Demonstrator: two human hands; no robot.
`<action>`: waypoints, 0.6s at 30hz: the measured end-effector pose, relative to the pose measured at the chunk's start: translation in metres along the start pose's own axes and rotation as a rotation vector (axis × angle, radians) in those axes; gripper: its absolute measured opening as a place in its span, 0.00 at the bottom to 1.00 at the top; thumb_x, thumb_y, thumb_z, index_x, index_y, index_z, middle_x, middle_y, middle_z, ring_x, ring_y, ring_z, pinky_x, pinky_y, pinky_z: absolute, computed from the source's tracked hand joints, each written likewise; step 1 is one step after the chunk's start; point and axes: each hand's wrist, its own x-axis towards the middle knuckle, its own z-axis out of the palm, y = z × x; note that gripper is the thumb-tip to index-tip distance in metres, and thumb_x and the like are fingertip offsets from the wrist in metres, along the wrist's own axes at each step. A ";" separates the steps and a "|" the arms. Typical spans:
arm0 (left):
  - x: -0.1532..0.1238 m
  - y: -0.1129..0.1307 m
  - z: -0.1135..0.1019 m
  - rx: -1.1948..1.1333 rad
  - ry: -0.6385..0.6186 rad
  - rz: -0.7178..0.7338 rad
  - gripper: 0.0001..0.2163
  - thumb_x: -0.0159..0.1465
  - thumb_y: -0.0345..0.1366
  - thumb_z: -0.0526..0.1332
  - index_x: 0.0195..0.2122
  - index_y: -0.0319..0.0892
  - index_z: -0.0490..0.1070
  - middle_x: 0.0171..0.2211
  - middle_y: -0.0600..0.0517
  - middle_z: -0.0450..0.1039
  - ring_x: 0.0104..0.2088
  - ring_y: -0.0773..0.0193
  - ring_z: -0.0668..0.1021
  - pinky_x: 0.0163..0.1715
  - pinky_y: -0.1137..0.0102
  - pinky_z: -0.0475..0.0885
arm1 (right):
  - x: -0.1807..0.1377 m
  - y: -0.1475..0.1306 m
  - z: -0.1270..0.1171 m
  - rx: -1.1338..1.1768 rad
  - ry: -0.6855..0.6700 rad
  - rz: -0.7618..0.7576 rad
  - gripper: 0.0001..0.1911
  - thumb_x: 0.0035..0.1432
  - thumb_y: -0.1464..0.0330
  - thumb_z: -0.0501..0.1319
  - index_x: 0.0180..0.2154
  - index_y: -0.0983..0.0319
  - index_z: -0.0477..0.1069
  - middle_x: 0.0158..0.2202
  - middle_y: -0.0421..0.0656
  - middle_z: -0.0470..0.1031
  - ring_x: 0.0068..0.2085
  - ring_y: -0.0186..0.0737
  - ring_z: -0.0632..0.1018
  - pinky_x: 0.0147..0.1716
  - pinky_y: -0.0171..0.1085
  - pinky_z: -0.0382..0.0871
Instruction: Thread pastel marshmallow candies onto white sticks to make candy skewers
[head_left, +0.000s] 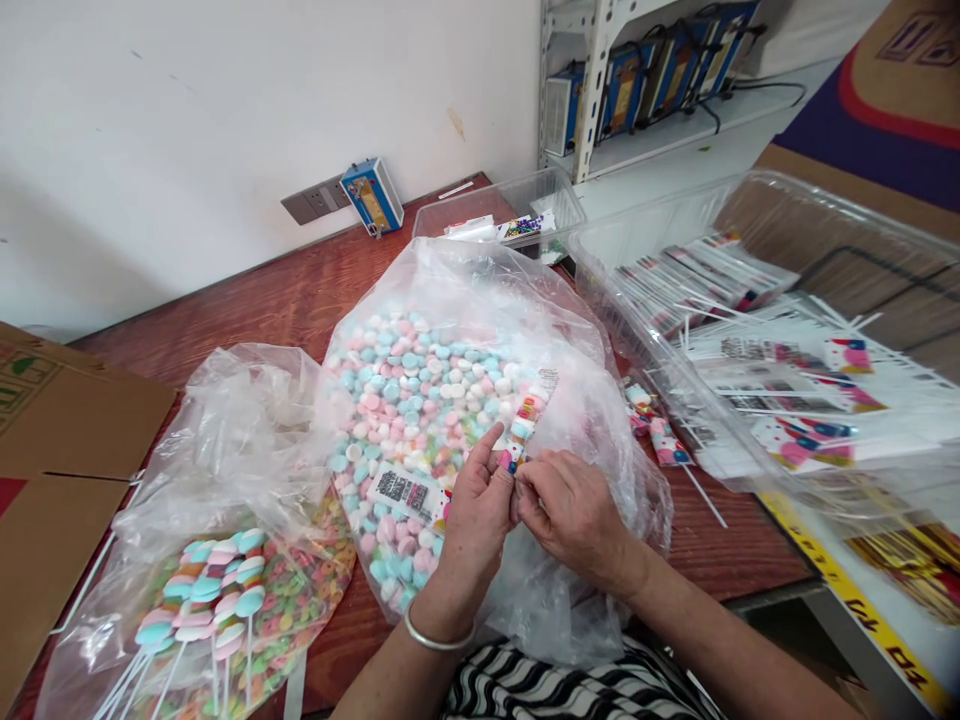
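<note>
A worker's left hand [480, 510] and right hand [574, 515] meet above a clear bag of pastel candy discs [465, 280] on the wooden surface [300, 290], both hands pinched closed on the lower end of a narrow printed wrapper [529, 408] tilted up over the bag; a clear tub of packed lollipops [862, 215] sits at right

The red-brown wooden table [300, 290] bears a big bag [465, 290] of sweets, a small bag [225, 420], a tub [525, 195] and wrapped lollipops [664, 440].

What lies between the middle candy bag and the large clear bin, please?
Wrapped lollipops lie on the table there, seen in the head view.
</note>
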 end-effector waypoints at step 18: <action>0.015 0.017 0.000 -0.518 -0.213 -0.109 0.15 0.56 0.34 0.67 0.45 0.39 0.73 0.35 0.50 0.76 0.38 0.62 0.78 0.44 0.66 0.73 | 0.008 0.011 -0.019 0.562 -0.170 0.269 0.06 0.61 0.72 0.53 0.31 0.60 0.65 0.29 0.38 0.66 0.30 0.35 0.69 0.31 0.34 0.63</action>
